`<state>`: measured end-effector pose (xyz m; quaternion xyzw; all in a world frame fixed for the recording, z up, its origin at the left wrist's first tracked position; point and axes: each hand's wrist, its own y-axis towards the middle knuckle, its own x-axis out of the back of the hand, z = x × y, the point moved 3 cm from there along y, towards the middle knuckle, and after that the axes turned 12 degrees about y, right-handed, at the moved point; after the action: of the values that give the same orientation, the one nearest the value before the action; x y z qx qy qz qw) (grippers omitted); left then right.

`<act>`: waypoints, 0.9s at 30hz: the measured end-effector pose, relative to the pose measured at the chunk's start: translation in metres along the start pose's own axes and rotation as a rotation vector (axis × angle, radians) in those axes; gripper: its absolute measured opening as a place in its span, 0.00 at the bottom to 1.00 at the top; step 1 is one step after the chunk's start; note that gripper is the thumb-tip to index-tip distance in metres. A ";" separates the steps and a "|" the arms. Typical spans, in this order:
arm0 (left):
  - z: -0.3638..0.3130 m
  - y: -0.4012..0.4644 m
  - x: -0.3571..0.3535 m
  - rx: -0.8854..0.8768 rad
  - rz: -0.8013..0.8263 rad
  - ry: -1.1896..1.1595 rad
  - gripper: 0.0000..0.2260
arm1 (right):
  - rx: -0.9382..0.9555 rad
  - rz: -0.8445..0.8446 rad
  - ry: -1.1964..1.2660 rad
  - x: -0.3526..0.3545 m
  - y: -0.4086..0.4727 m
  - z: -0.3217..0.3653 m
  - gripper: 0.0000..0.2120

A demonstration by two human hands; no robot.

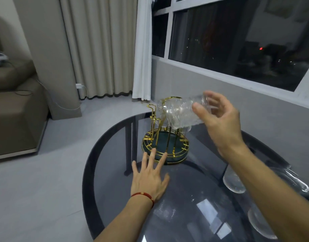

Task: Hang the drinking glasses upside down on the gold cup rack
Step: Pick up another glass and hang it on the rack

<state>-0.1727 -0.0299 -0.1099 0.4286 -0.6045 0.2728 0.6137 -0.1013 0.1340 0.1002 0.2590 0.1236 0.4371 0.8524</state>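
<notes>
Gold wire uprights rise from the cup rack [165,137], which stands on its round dark-green base on the smoked-glass table [115,147]; I take that rack as my landmark. Above it and slightly to its right, my right hand [220,119] grips 1 textured drinking glass [179,113] by its base end, thumb on the near side and fingers wrapped round the far side. That glass lies tilted almost on its side, mouth pointing left over the tops of the rack's hooks; whether it touches a hook I cannot tell. Behind it on the rack's right side something clear shows, possibly another glass, but I cannot make it out. Just in front of the rack, my left hand [150,175] is spread flat, fingers splayed toward the base, fingertips at its near rim, holding nothing; a red cord bracelet [143,195] circles the wrist. Well to the right of the rack and nearer me, 2 more glasses [233,180] sit on the table, partly hidden by my right forearm.
</notes>
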 end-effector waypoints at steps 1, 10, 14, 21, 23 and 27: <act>0.000 0.000 0.001 0.003 0.002 0.001 0.31 | 0.023 0.000 0.000 -0.012 0.014 0.006 0.31; 0.000 0.002 -0.002 -0.004 0.011 0.007 0.31 | 0.007 0.199 -0.196 -0.113 0.099 -0.001 0.34; 0.001 0.003 -0.002 0.000 0.001 -0.015 0.32 | -0.024 0.261 -0.335 -0.137 0.112 -0.020 0.34; 0.001 0.002 0.000 0.014 -0.039 -0.051 0.31 | -0.038 0.374 -0.608 -0.158 0.117 -0.044 0.32; 0.001 0.002 0.001 0.015 -0.044 -0.055 0.31 | -0.037 0.432 -0.694 -0.163 0.113 -0.050 0.31; 0.002 0.000 0.003 0.013 -0.050 -0.062 0.31 | 0.008 0.532 -0.950 -0.170 0.105 -0.058 0.26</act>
<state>-0.1732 -0.0321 -0.1070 0.4556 -0.6107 0.2478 0.5984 -0.2978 0.0659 0.1070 0.4536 -0.3432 0.4719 0.6736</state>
